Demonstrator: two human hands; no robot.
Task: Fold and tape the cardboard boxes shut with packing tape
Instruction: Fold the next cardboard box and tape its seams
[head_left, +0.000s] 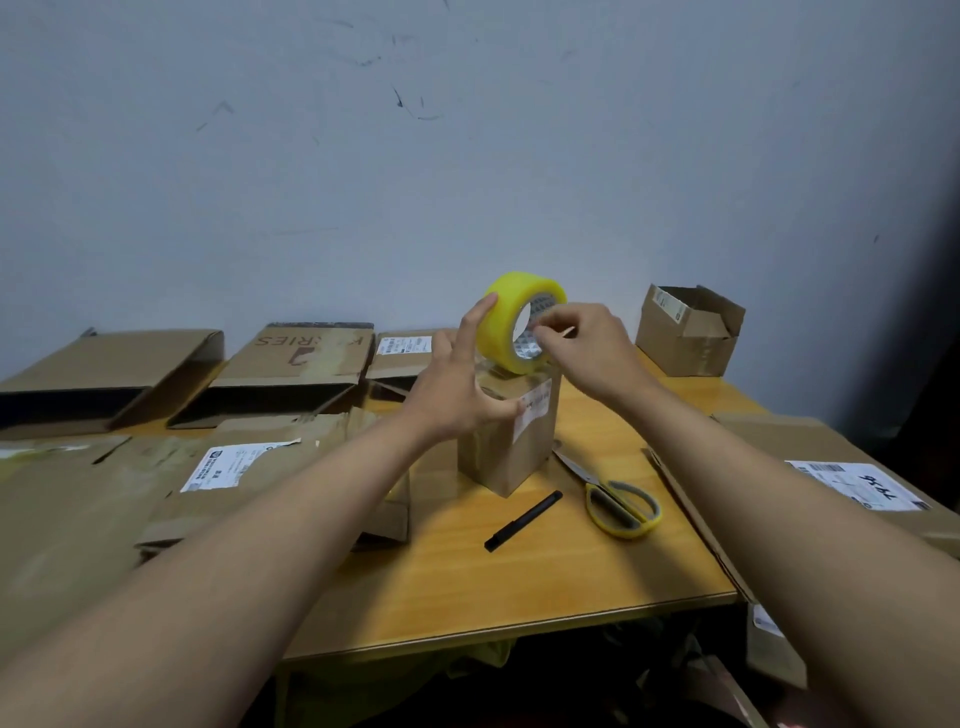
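tape roll yellow | scissors yellow-grey | marker black | table orange wood

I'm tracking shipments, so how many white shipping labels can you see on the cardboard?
5: on the far open box, the back flat box, the small box under the tape roll, the left flat cardboard, and the right box. Others may be hidden.

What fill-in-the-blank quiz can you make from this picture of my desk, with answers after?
1. The roll of tape is ____ in colour.
2. The roll sits on top of a small cardboard ____.
3. The scissors have yellow ____.
4. Beside the scissors on the table lies a black ____.

Answers: yellow; box; handles; pen
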